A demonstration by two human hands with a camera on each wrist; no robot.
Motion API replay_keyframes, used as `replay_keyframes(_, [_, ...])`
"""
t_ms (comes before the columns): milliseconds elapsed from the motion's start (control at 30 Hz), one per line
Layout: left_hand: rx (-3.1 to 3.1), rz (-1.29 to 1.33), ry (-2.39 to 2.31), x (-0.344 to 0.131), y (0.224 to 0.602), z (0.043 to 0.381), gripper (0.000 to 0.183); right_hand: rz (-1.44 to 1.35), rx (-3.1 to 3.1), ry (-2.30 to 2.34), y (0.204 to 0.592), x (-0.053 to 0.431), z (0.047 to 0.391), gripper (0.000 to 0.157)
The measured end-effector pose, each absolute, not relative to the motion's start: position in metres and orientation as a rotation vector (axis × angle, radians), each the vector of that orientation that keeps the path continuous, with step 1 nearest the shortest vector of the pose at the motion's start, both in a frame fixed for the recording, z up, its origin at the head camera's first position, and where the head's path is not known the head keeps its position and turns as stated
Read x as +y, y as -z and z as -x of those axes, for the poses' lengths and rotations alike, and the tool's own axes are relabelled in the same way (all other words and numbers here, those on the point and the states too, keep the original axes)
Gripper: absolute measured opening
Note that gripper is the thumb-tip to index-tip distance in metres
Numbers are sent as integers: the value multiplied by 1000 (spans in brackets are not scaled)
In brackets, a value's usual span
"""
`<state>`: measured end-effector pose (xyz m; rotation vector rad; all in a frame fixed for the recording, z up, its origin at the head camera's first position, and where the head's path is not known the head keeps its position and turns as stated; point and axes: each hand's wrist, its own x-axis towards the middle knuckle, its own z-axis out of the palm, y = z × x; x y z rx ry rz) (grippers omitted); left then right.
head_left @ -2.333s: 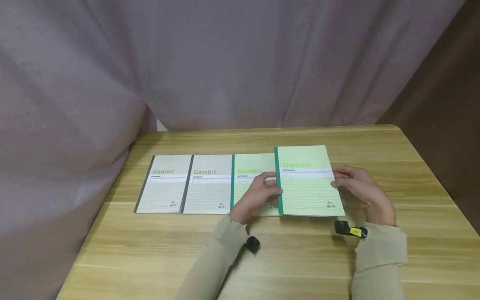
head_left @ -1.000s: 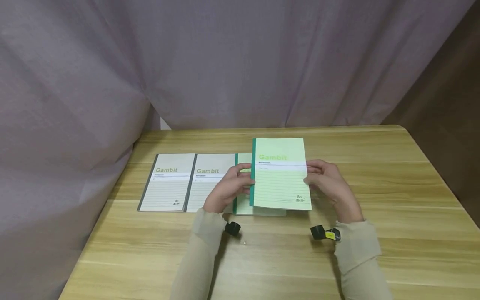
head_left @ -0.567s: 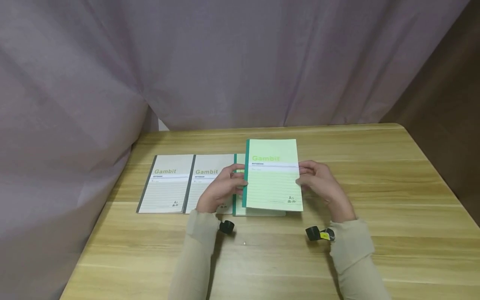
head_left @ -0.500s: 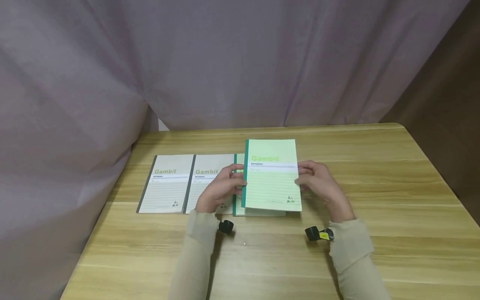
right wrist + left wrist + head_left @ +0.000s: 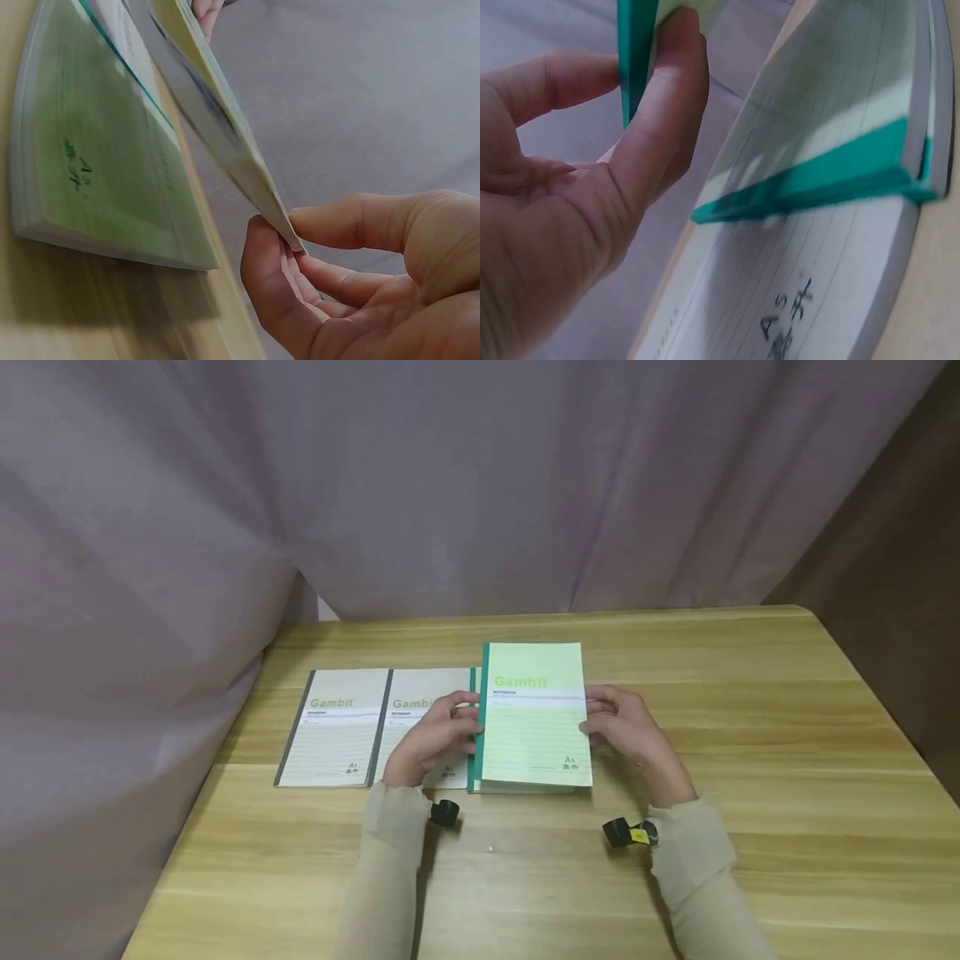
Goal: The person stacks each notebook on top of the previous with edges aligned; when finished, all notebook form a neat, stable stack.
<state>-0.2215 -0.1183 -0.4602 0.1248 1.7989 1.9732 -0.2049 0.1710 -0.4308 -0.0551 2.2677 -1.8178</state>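
Between both hands is a pale green notebook (image 5: 534, 735) with a dark green spine and "Gambit" on its cover. My left hand (image 5: 435, 735) pinches the spine edge, thumb on the cover and fingers behind. On the opposite edge, my right hand (image 5: 626, 731) pinches with thumb in front and fingers underneath. The right wrist view shows the held notebook (image 5: 225, 127) raised and tilted above a small stack of green notebooks (image 5: 97, 157) lying flat. Two green spines show in that stack (image 5: 832, 165) in the left wrist view. From the head, the held notebook hides most of it.
Left of the stack lie two white notebooks with grey spines, an outer one (image 5: 333, 735) and an inner one (image 5: 420, 689) partly behind my left hand. All rest on a wooden table (image 5: 750, 710). A grey-purple curtain (image 5: 450, 485) hangs behind and along the left side.
The held green notebook has travelled left from beyond the row to over the green stack, and lately sunk lower and a little further left. Both hands have kept their grip.
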Motion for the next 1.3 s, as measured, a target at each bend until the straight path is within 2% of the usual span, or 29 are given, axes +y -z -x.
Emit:
replay_keyframes(467, [2119, -50, -1755, -128, 467, 221, 34, -60, 2224, 1838, 457, 149, 205, 53])
replay_keyframes(767, [2388, -60, -1528, -120, 468, 222, 31, -68, 2417, 1730, 470, 140, 209, 55])
replay_keyframes(1300, [2565, -75, -1283, -111, 468, 225, 25, -57, 2618, 1545, 476, 140, 215, 52])
